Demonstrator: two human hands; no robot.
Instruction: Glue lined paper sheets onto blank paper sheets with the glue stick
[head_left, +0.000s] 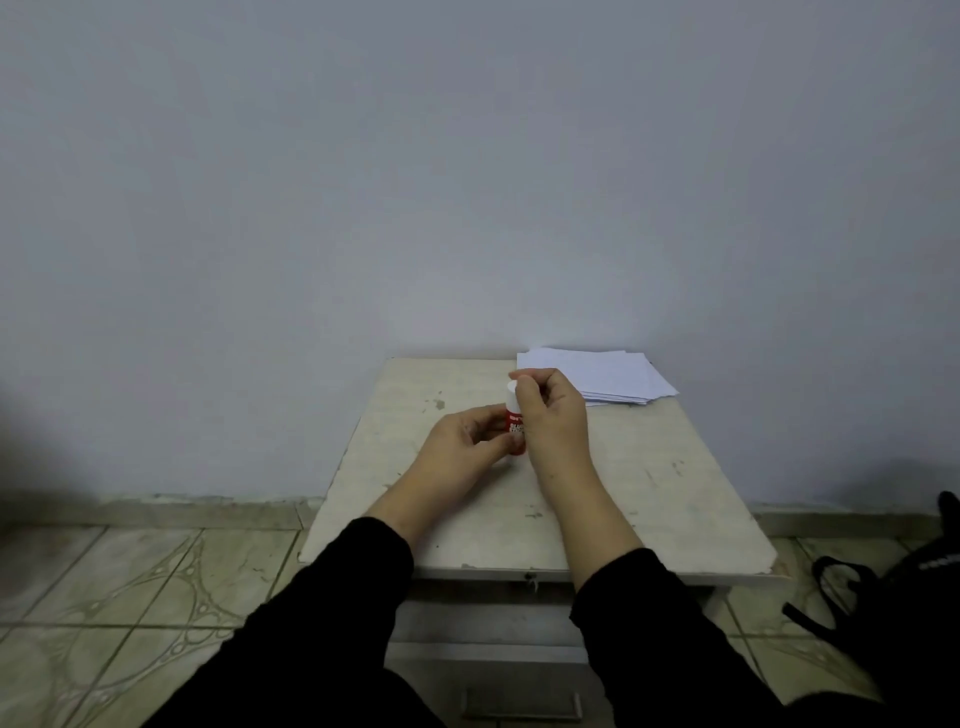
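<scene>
A red glue stick (514, 418) with a white cap stands upright over the middle of the small white table (649, 499). My left hand (462, 447) grips its red body from the left. My right hand (550, 415) is closed on the white cap at the top. A stack of white paper sheets (608, 376) lies at the table's far right corner, apart from both hands. From here I cannot tell lined sheets from blank ones.
The worn table stands against a pale wall, with a drawer handle (522, 704) below its front edge. A black bag with straps (893, 597) lies on the tiled floor at the right. Patterned tiles cover the floor on the left.
</scene>
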